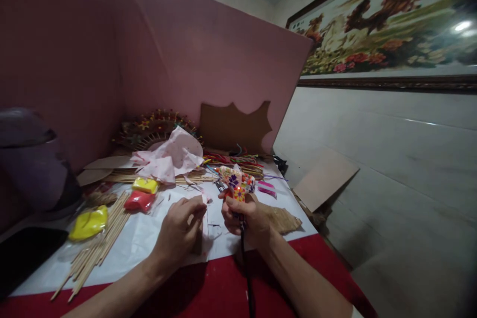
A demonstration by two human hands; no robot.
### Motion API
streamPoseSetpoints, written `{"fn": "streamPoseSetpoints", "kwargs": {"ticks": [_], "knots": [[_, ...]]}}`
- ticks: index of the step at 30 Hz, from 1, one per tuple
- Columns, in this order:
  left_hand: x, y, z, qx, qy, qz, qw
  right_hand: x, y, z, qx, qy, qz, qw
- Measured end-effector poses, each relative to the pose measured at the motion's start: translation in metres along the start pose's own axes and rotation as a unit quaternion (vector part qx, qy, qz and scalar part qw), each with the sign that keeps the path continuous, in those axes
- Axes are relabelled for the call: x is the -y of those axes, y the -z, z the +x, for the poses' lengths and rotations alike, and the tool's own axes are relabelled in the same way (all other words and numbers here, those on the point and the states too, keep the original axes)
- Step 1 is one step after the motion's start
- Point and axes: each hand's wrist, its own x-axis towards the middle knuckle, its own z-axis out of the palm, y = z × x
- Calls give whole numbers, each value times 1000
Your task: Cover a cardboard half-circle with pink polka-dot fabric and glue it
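My right hand [242,216] is wrapped round the handle of a glue gun [237,181] with a colourful flower pattern. Its nozzle points up and to the left, and a black cord [246,268] runs from the handle down past the table's front edge. To the left, my left hand [184,223] is closed in a pinch above the white table covering. A small pale bit shows at its fingertips, too small to name. Just beyond the fingers lies a scrap of pink-spotted cloth [203,194]. Behind my right wrist is a piece of brown burlap [281,217].
Wooden sticks [108,233], yellow clay packets [88,223], a red packet [139,201] and a dark phone-like slab [32,253] lie left. Spotted cloth [179,154], a decorated fan shape [156,126], coloured cords [238,159] and cut cardboard [234,126] are at the back.
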Motion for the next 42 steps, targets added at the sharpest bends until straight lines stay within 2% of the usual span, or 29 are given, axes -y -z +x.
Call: {"fn": "streamPoseSetpoints", "kwargs": {"ticks": [5, 10, 15, 24, 32, 38, 42], "knots": [[-11, 2, -1, -50, -57, 8, 997, -15, -3, -11, -32, -22, 1, 999], [-14, 4, 1, -103, -56, 21, 993, -21, -4, -14, -54, -58, -10, 997], [-15, 6, 1, -86, -52, 29, 995, -22, -4, -16, -31, -102, -1, 994], [-15, 8, 0, -86, -56, 39, 994, -23, -7, -17, 3, -119, 37, 992], [-17, 5, 1, -96, -30, 13, 995, -22, -5, -17, 7, -128, 84, 988], [-19, 10, 3, -87, -73, 59, 992, -22, -7, -18, 14, -147, 76, 986], [-20, 10, 2, -81, -60, 55, 993, -23, -7, -18, 5, -136, 85, 987]]}}
